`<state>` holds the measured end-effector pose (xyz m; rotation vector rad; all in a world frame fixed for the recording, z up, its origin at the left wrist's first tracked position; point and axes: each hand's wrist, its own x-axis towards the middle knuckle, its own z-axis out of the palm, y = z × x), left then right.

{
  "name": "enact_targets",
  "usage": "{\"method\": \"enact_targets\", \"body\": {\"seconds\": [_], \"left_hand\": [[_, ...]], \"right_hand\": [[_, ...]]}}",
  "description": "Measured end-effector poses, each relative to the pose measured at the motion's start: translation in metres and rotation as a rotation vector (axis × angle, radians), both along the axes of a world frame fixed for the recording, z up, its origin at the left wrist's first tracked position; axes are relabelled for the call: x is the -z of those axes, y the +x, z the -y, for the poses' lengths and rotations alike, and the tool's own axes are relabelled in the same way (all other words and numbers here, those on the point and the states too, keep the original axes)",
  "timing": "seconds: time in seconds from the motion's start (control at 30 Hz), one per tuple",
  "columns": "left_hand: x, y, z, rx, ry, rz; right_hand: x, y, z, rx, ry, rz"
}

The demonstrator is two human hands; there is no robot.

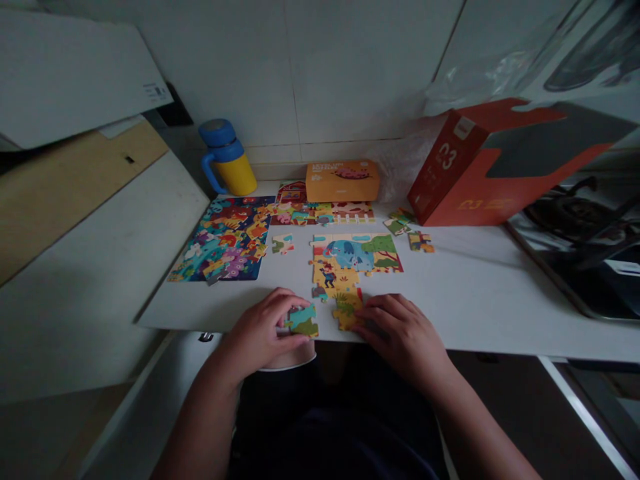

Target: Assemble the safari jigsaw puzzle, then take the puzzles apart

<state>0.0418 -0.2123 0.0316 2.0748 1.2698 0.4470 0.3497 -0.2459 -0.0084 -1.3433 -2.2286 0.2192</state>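
At the near edge of the white counter (475, 293) my left hand (260, 330) pinches a teal and green puzzle piece (303, 320). My right hand (400, 330) rests beside it, fingertips pressing on a yellow and green piece (347, 310) that joins the bottom of a partly built elephant puzzle (353, 260). The two hands are a short gap apart.
A finished blue puzzle (225, 240) lies to the left, with another puzzle (320, 212) behind. An orange puzzle box (343, 180), a blue and yellow mug (227, 159), a large red box (480, 167) and loose pieces (410, 233) stand at the back. A stove (585, 233) is at right.
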Motion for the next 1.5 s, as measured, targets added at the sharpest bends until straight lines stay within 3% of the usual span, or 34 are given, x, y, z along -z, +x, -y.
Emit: {"method": "enact_targets", "body": {"seconds": [0.83, 1.5], "left_hand": [[0.013, 0.028, -0.016, 0.11, 0.142, 0.082], [0.01, 0.017, -0.012, 0.098, 0.126, 0.066]], "right_hand": [[-0.001, 0.0, 0.001, 0.007, -0.01, -0.001], [0.0, 0.0, 0.0, 0.006, -0.001, 0.0]]}}
